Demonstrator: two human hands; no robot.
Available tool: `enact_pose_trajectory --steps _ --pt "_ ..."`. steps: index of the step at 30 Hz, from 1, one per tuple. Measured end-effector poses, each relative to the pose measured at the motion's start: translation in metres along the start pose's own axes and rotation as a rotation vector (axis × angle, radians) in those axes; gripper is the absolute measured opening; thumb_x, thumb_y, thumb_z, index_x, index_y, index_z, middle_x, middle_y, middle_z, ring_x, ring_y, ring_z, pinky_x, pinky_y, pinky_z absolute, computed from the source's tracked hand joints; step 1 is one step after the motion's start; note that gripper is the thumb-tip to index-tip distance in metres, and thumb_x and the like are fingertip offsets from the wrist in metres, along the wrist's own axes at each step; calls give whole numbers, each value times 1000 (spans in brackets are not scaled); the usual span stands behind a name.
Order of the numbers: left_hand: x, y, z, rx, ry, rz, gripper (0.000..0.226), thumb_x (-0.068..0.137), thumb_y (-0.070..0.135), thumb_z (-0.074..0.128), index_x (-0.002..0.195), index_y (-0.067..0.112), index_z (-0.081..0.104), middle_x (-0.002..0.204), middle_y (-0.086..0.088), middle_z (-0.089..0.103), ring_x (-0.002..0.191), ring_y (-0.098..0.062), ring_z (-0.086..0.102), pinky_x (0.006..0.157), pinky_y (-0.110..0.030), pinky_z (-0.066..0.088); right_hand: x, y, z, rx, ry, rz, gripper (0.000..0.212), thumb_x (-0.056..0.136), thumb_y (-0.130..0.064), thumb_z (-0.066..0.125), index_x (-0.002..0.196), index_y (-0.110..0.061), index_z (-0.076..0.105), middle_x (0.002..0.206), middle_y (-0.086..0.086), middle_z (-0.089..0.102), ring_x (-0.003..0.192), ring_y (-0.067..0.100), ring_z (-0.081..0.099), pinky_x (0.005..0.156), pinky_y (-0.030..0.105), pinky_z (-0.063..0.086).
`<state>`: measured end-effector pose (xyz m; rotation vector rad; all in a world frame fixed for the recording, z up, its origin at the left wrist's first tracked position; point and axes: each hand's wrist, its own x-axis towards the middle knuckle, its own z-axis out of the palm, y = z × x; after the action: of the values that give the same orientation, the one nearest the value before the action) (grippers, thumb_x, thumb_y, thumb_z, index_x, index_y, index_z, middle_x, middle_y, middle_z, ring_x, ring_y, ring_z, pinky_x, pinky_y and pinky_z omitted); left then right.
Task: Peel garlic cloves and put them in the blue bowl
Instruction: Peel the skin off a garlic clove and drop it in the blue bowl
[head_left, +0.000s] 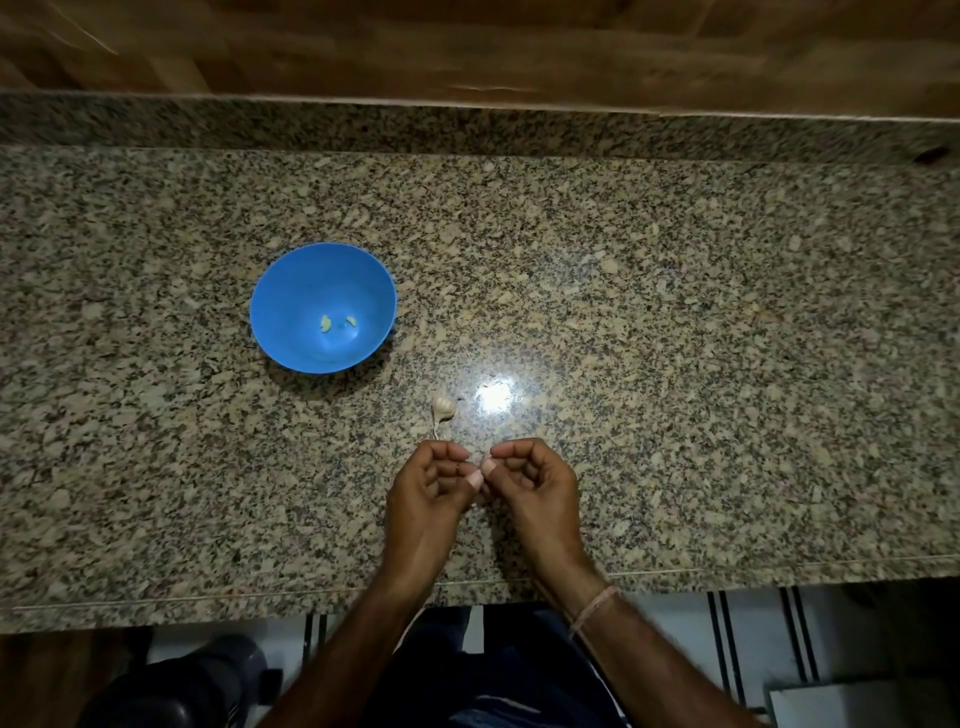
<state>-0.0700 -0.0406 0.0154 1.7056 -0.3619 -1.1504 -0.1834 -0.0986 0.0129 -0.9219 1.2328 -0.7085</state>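
So far, two peeled cloves (325, 323) lie in the blue bowl (280, 291); our left hand (431, 483) and right hand (535, 478) pinch a third clove (487, 459), and the garlic bulb (444, 408) waits near the bowl.

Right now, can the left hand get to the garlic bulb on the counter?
Probably yes. The bulb lies just past the left hand with bare counter between. It and the right hand pinch what looks like a clove, so it would need to let go first.
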Motion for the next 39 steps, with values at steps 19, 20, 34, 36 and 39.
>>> enact_pose_trajectory --steps 19,20,34,36,39 --pt "3 -1 -1 159 104 25 34 87 10 78 99 31 54 79 -3 74 76 -20 74 77 -51 62 4 3 -4 -10 -65 15 18 92 3 71 107 -7 70 99 14 77 100 29 75 91 44 62" --pt "3 -2 0 188 124 42 34 88 10 77 99 31 52 79 -2 73 76 -19 73 74 -47 62 3 3 -3 31 -58 48 18 92 4 71 108 -5 69 100 15 78 101 30 75 90 42 62" --pt "6 -6 4 297 179 120 10 97 15 67 98 25 69 84 7 72 76 -5 68 63 -16 52 6 12 -1 318 -28 277 26 90 14 66 113 2 68 109 22 74 101 30 70 91 41 58" --pt "6 -4 2 339 169 136 14 99 15 64 99 25 74 89 10 73 80 -1 68 66 -14 53 6 12 -2 327 -27 267 24 90 14 66 111 2 68 106 21 74 98 29 70 87 37 61" --pt "6 -5 0 336 84 124 10 96 22 70 97 30 75 92 14 75 85 1 69 73 -22 57 6 8 -4 325 -29 231 24 89 14 67 111 5 67 105 24 73 96 30 72 84 36 62"
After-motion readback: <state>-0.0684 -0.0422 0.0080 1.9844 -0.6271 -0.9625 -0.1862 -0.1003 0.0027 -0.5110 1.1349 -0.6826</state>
